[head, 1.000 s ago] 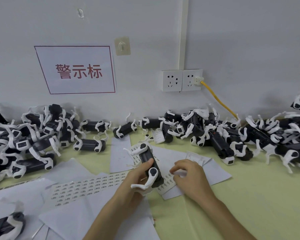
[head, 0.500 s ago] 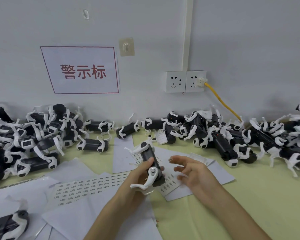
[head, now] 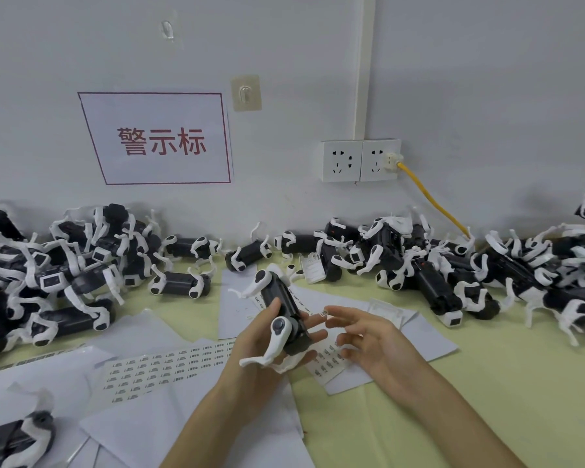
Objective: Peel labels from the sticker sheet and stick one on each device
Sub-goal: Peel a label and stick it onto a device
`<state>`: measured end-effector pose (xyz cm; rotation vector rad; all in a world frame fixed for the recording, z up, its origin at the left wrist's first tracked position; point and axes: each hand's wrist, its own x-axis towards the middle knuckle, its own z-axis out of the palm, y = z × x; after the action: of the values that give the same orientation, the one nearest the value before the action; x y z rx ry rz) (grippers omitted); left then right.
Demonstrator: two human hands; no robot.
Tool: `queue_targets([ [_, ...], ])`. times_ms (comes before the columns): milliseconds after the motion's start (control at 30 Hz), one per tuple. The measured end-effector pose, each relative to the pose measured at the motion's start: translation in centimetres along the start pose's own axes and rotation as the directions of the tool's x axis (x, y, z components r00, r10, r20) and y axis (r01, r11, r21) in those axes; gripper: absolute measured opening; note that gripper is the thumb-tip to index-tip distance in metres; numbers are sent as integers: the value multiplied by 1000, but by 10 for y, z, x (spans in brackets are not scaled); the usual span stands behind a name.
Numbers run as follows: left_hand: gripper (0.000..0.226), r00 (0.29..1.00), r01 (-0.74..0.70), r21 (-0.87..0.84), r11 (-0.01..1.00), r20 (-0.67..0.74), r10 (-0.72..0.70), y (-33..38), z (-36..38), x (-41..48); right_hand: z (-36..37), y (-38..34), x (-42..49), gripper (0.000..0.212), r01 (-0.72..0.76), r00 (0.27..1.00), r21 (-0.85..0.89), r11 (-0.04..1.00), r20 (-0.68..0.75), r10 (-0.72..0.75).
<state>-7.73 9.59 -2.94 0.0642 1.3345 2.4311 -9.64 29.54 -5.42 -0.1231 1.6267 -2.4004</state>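
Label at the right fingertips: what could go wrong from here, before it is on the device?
1. The tiny label sits only at the fingertips of the right hand; it might curl or stick to skin.
2. The left hand holds the device in the air, so the label may land crooked.

The devices (head: 179, 283) are all black with white legs, and one device (head: 286, 315) shows a grey disc on its white hip. The surface (head: 487, 383) is pale yellow-green. The sheet (head: 156, 369) is white with rows of small dark print, and the label (head: 324, 313) is white too. The sign (head: 159, 140) is white with a red border and red characters. The sockets (head: 360, 160) are white, the cable (head: 433, 201) yellow and the wall (head: 487, 96) pale grey.
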Motion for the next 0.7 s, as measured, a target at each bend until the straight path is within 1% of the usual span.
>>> queue_targets([
  [67, 53, 1000, -1, 5, 1000, -6, 1, 1, 1, -1, 2, 1, 0, 42, 34, 997, -115, 993, -67, -41],
  [133, 52, 1000, -5, 11, 1000, 2, 5, 1, -3, 2, 4, 2, -1, 44, 61, 977, -321, 945, -175, -122],
  [167, 51, 1000, -9, 11, 1000, 9, 9, 0, -4, 4, 4, 3, -1, 44, 64, 959, -440, 896, -222, -177],
  [233, 49, 1000, -18, 29, 999, 12, 18, 3, -4, 2, 4, 6, 0, 39, 90, 912, -634, 768, -257, -319],
  [267, 48, 1000, -24, 49, 999, 10, 23, 3, -3, 2, 4, 6, -1, 37, 128, 880, -705, 698, -244, -408],
  [300, 47, 1000, -26, 65, 998, 14, 25, 3, -4, 3, 4, 6, -2, 36, 187, 838, -768, 612, -201, -508],
  [367, 47, 999, -48, 117, 992, 15, 46, 2, -4, 2, 5, 3, -5, 35, 327, 746, -858, 396, -23, -666],
  [400, 48, 998, -55, 150, 987, 7, 55, 1, -5, 2, 6, 3, -7, 34, 383, 714, -874, 300, 74, -696],
  [433, 47, 998, -66, 178, 982, 9, 65, 0, -5, 2, 6, 3, -8, 34, 417, 702, -878, 233, 149, -696],
  [467, 43, 997, -78, 204, 976, 13, 77, -1, -6, 2, 7, 3, -9, 32, 430, 707, -883, 188, 199, -678],
  [533, 40, 997, -81, 224, 971, 25, 77, -2, -6, 5, 8, 4, -9, 26, 415, 729, -901, 129, 244, -640],
  [600, 44, 997, -75, 261, 963, 39, 67, -3, -5, 10, 7, 3, -9, 19, 389, 748, -915, 112, 242, -618],
  [700, 56, 996, -87, 316, 945, 53, 74, -6, -9, 15, 6, 2, -11, 13, 375, 747, -922, 98, 239, -620],
])
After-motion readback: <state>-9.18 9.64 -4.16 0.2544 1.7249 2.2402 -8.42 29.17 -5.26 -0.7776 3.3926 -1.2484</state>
